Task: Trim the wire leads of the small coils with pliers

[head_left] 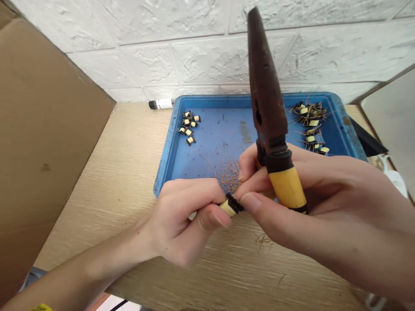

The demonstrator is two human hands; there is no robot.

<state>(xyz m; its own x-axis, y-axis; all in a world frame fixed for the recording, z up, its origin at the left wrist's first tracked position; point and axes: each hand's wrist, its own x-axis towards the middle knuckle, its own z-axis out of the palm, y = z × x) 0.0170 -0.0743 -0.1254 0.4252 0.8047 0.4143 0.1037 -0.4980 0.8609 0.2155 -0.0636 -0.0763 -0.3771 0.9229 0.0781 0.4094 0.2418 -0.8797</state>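
Between the thumb and curled fingers of my left hand point(191, 220) is a small transformer coil point(228, 207), black at the pin end and wrapped in yellow tape. My right hand point(311, 203) has pliers point(267, 82) lodged in it, dark rusty jaws pointing up and a yellow-and-black handle in the palm. Its thumb and forefinger tips meet at the coil's pin end; any wire between them is too fine to make out. Behind both hands, a heap of copper wire offcuts point(228, 175) lies in the blue tray point(210, 102).
Several coils point(189, 125) sit at the tray's left, and several with long wires point(311, 121) at its right. A marker-like tube point(161, 103) lies by the white wall point(145, 65). Cardboard point(48, 108) stands on the left. Loose wires point(264, 239) rest on the wooden table point(129, 142).
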